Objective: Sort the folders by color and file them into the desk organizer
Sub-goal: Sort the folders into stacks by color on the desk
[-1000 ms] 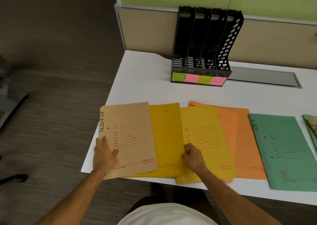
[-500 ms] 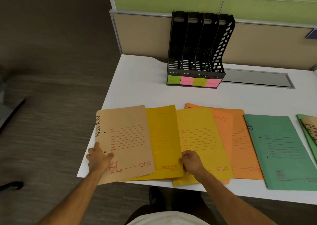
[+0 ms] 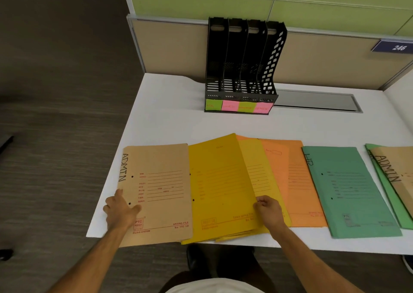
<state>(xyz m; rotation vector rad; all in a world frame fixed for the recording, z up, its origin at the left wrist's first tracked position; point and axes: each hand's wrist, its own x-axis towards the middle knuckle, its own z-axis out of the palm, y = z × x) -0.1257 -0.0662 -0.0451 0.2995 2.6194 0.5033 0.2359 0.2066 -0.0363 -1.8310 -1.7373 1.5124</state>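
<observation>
While the left hand lies flat on the brown folder at the surface's near-left corner, right fingers pinch the yellow folder's right edge.

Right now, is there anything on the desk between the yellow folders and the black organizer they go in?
No, nothing visible. The white desk is bare between the yellow folders and the black organizer. Its slots look empty, and the right hand already grips the folders' edge.
</observation>
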